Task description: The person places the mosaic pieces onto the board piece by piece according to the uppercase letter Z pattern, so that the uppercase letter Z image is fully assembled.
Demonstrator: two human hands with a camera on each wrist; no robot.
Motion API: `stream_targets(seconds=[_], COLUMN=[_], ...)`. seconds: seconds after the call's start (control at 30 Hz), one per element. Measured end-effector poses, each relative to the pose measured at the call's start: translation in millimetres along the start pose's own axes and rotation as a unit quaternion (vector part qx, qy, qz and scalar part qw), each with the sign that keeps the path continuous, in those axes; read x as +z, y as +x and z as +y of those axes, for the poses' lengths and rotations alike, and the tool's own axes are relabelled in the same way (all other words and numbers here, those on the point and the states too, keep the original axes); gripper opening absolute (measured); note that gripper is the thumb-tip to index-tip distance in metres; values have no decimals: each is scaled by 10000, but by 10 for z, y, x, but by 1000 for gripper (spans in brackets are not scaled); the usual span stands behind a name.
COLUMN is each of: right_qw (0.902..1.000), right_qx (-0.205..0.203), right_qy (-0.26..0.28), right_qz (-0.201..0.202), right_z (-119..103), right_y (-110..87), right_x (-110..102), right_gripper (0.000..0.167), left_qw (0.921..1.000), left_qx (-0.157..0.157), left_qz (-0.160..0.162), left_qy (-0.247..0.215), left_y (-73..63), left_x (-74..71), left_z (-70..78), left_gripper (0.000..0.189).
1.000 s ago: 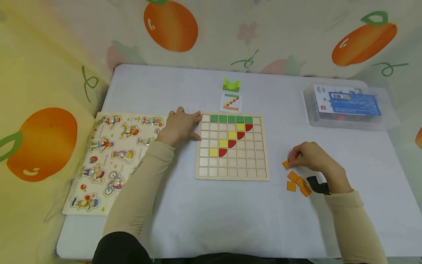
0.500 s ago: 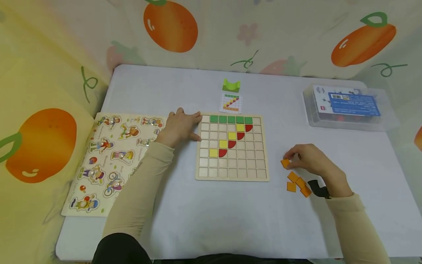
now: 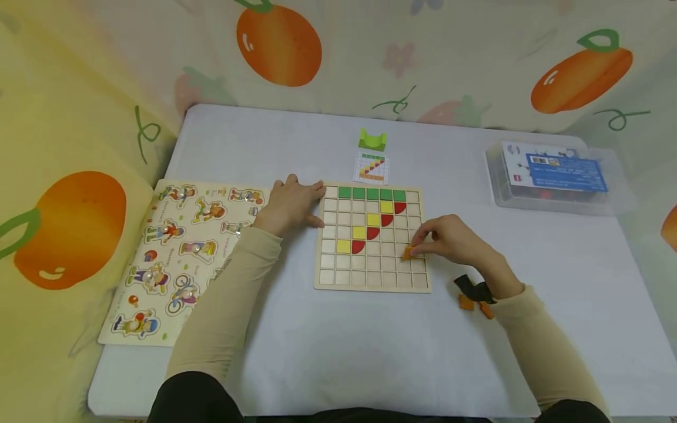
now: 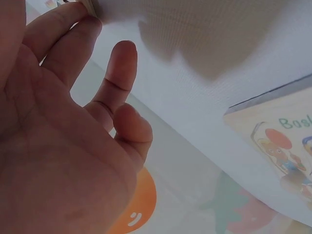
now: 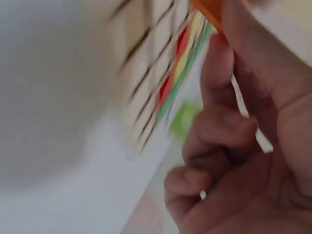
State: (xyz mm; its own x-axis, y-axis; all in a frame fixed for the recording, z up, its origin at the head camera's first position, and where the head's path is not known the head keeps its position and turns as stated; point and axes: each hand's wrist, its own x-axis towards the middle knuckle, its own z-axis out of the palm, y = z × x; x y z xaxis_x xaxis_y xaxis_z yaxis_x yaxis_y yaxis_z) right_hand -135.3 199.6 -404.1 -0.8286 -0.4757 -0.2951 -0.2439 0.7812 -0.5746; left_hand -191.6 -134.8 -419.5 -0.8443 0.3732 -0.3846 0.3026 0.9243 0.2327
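Note:
A wooden grid board (image 3: 373,285) lies mid-table, holding a row of green squares (image 3: 372,194) along its top and a diagonal of yellow squares (image 3: 373,220) beside red quarter-circles (image 3: 387,220). Over the board's right side, my right hand (image 3: 452,239) pinches an orange square tile (image 3: 408,252) between thumb and fingers; the right wrist view shows the tile (image 5: 209,11) at the top. At the board's left edge rests my left hand (image 3: 290,205), thumb and fingertips touching the frame. Its ring and little fingers (image 4: 122,68) stand loose in the left wrist view.
Several loose orange tiles (image 3: 466,302) lie right of the board, partly hidden by the right wrist's black strap (image 3: 472,289). Behind the board are a pattern card (image 3: 372,168) and a green block (image 3: 372,140). A clear plastic box (image 3: 547,173) stands back right; a picture puzzle board (image 3: 174,258) lies left.
My right hand has lifted an orange tile away from the loose ones and carried it left to above the board's right side. The left hand has stayed at the board's left edge.

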Motion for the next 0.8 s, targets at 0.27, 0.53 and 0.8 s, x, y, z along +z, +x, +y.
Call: stream_targets(seconds=[0.27,0.53,0.8], right_qw=[9987,9991,9967], right_qx=[-485,-106,-210], right_qy=[59,-222,-783], right_qz=[-131,-331,73], right_z=[-619,-862,-923], right_y=[431,561,577], right_x=[401,631,750], right_gripper=[18,18,19], left_qw=[10000,9999,10000], left_qx=[71,84,40], left_qz=[-43,-35,-61], left_qy=[38,69,29], left_y=[14,18,-9], left_x=[-1,8,2], left_z=[6,8,-10], left_gripper=[89,88,88])
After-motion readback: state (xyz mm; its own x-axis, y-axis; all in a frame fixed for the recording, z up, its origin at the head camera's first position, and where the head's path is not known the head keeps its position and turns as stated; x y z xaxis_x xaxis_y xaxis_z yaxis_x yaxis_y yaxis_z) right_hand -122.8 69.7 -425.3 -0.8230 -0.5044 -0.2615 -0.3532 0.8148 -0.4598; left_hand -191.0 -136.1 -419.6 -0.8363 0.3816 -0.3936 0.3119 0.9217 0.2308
